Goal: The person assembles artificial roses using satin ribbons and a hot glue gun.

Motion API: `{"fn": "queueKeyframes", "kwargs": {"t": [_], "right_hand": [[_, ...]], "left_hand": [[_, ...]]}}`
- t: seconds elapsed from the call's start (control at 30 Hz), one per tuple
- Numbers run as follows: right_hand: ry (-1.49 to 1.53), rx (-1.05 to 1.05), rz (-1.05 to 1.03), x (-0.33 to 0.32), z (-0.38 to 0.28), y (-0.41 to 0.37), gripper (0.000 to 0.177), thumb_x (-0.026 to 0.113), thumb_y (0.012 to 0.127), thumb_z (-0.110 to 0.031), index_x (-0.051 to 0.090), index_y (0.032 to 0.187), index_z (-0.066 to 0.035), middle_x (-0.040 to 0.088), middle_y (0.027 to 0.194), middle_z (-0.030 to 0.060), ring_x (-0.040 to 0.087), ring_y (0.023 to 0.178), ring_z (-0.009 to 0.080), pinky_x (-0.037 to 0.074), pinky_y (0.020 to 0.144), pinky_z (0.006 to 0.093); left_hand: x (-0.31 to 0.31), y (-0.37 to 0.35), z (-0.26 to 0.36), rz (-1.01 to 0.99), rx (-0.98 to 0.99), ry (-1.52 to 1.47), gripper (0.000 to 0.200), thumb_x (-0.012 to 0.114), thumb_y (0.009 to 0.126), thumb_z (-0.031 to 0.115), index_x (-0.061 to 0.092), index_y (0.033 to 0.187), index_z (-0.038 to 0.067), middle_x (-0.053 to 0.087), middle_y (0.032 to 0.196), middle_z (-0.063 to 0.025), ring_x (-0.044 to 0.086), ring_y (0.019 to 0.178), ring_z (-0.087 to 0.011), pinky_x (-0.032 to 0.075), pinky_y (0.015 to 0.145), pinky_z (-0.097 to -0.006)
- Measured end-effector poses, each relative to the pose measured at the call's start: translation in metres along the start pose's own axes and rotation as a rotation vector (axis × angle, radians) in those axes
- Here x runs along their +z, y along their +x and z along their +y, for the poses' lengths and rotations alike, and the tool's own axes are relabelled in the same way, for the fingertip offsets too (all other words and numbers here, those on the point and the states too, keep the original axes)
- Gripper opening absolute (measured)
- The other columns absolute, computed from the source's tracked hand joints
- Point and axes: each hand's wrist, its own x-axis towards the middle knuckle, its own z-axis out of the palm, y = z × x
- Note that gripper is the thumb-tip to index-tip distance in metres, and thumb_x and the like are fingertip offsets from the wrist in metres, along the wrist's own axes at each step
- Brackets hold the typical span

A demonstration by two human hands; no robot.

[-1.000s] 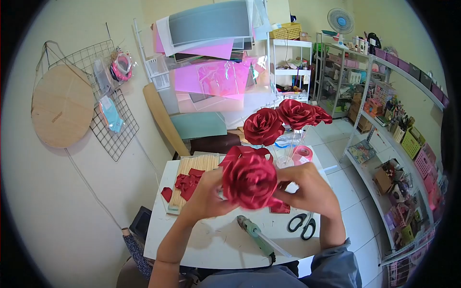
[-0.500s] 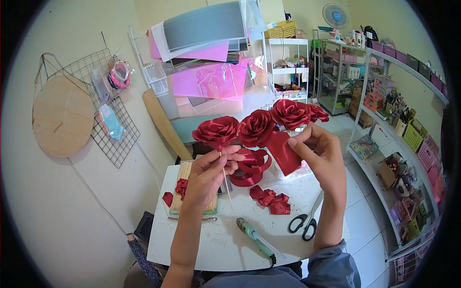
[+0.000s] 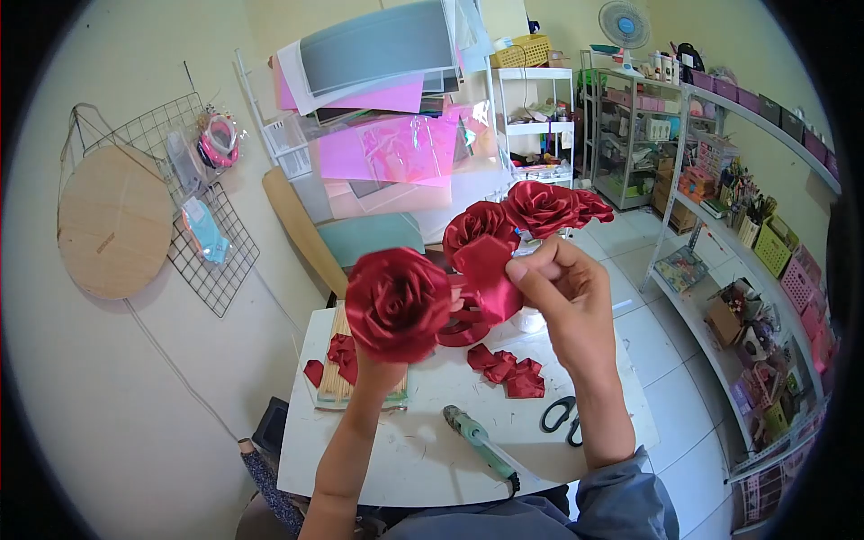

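Note:
A red satin ribbon rose faces me, tilted toward the camera, and hides most of my left hand, which is closed on its stick below the bloom. Between the thumb and fingers of my right hand is a red ribbon petal, held just right of the rose and apart from it. Behind the petal stand more ribbon roses. A roll of red ribbon is partly covered by the petal. Loose red petals lie on the white table.
A mint-green glue gun lies near the table's front. Black-handled scissors are partly hidden by my right forearm. Thin wooden sticks with red petals on them lie at the left. Loaded metal shelves stand along the right.
The rose has tipped toward me and come lower, so its front shows and its stick is hidden. My right hand has moved left with the petal, turning it upright.

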Motion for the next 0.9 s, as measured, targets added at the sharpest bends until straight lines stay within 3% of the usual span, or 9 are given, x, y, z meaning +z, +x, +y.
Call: {"fn": "queueKeyframes", "kwargs": {"t": [0.03,0.07,0.13,0.17,0.27,0.37,0.5,0.73,0.9], "right_hand": [[0.027,0.038,-0.019,0.001,0.000,-0.002,0.007,0.054,0.077,-0.004,0.050,0.072,-0.002,0.049,0.059,-0.0047,0.038,0.054,-0.0017,0.029,0.048,0.0150],[0.027,0.035,-0.017,0.002,-0.002,-0.004,0.007,0.054,0.077,-0.004,0.050,0.072,-0.002,0.049,0.059,-0.0047,0.038,0.054,-0.0017,0.029,0.048,0.0150],[0.049,0.063,-0.023,0.006,-0.009,-0.008,0.006,0.054,0.077,-0.002,0.049,0.073,-0.003,0.049,0.061,-0.0043,0.039,0.055,-0.0021,0.028,0.049,0.0144],[0.050,0.062,-0.021,0.007,-0.011,-0.011,0.006,0.054,0.077,-0.002,0.049,0.073,-0.003,0.049,0.061,-0.0043,0.039,0.055,-0.0021,0.028,0.049,0.0144],[0.086,0.070,-0.041,0.010,-0.016,-0.017,0.005,0.052,0.077,0.000,0.049,0.075,-0.002,0.053,0.067,-0.0015,0.043,0.060,-0.0013,0.032,0.052,0.0141],[0.099,-0.006,-0.106,0.014,-0.017,-0.023,0.005,0.049,0.078,0.003,0.046,0.080,0.001,0.058,0.086,0.0076,0.050,0.075,0.0035,0.040,0.063,0.0167],[0.127,-0.072,-0.160,0.020,-0.016,-0.025,0.004,0.046,0.079,0.005,0.044,0.081,0.002,0.057,0.092,0.0115,0.051,0.081,0.0058,0.042,0.066,0.0187],[0.112,-0.058,-0.129,0.024,-0.016,-0.030,0.005,0.051,0.076,0.004,0.048,0.079,0.002,0.058,0.088,0.0144,0.054,0.074,0.0079,0.043,0.063,0.0190],[0.120,-0.088,-0.157,0.027,-0.017,-0.032,0.005,0.051,0.076,0.005,0.047,0.079,0.002,0.058,0.088,0.0140,0.051,0.064,0.0045,0.040,0.053,0.0171]], "left_hand": [[-0.005,-0.023,-0.056,0.147,-0.115,-0.037,0.024,0.044,0.083,0.011,0.047,0.104,0.000,0.053,0.101,-0.0129,0.052,0.093,-0.0222,0.038,0.087,-0.0319],[-0.004,-0.023,-0.046,0.145,-0.112,-0.037,0.024,0.044,0.083,0.011,0.047,0.104,0.000,0.053,0.101,-0.0129,0.052,0.093,-0.0222,0.038,0.087,-0.0319],[0.001,-0.022,-0.018,0.172,0.004,-0.600,0.029,0.044,0.084,0.015,0.042,0.109,0.002,0.048,0.107,-0.0120,0.048,0.098,-0.0217,0.038,0.087,-0.0309],[-0.004,-0.022,-0.021,0.064,0.025,-0.786,0.034,0.046,0.083,0.020,0.040,0.111,0.003,0.044,0.111,-0.0109,0.045,0.101,-0.0208,0.037,0.088,-0.0303],[-0.011,-0.033,-0.032,0.074,-0.196,-0.552,0.046,0.059,0.074,0.017,0.039,0.114,0.005,0.047,0.109,-0.0074,0.048,0.098,-0.0160,0.040,0.084,-0.0279],[-0.010,-0.040,-0.033,0.060,-0.199,-0.549,0.046,0.059,0.074,0.017,0.039,0.113,0.005,0.047,0.109,-0.0075,0.048,0.098,-0.0161,0.040,0.084,-0.0280],[-0.015,-0.047,-0.034,0.048,-0.207,-0.541,0.045,0.058,0.074,0.017,0.039,0.113,0.005,0.047,0.109,-0.0077,0.047,0.098,-0.0164,0.040,0.084,-0.0282],[-0.015,-0.050,-0.037,0.036,-0.220,-0.531,0.044,0.057,0.075,0.018,0.039,0.113,0.004,0.047,0.109,-0.0082,0.047,0.098,-0.0169,0.040,0.084,-0.0286],[-0.014,-0.051,-0.039,0.034,-0.230,-0.526,0.043,0.057,0.075,0.019,0.039,0.112,0.004,0.047,0.108,-0.0084,0.047,0.098,-0.0173,0.040,0.084,-0.0289]]}}
